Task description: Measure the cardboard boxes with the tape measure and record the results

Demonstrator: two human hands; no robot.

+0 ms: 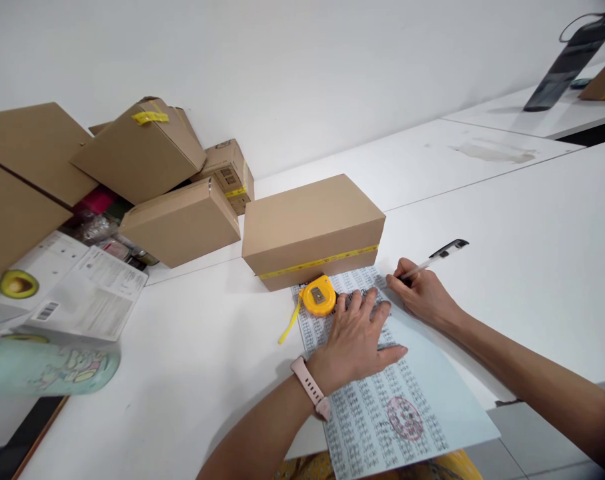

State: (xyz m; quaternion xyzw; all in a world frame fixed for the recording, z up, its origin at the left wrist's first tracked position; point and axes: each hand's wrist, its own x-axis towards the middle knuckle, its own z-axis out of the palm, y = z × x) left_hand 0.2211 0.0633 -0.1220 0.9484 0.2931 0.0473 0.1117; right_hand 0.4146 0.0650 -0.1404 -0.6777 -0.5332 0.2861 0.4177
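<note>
My left hand (pixel 361 333) lies flat with fingers spread on a sheet of paper (pixel 367 413) covered in columns of small writing, with a round red stamp near its lower end. Between the fingers of my right hand (pixel 422 293) is a pen (pixel 442 252), its tip down at the paper's right edge. Just left of my left fingertips sits a yellow tape measure (pixel 318 296) with a short end of tape sticking out. Behind it, a closed cardboard box (pixel 315 223) banded with yellow tape stands against the far end of the paper.
Several cardboard boxes (pixel 182 223) are piled at the left, beside a white printed carton (pixel 102 293). A pale green bottle (pixel 57 367) is at the left edge. A dark bottle (pixel 567 67) stands far right. The table's front edge runs under the paper.
</note>
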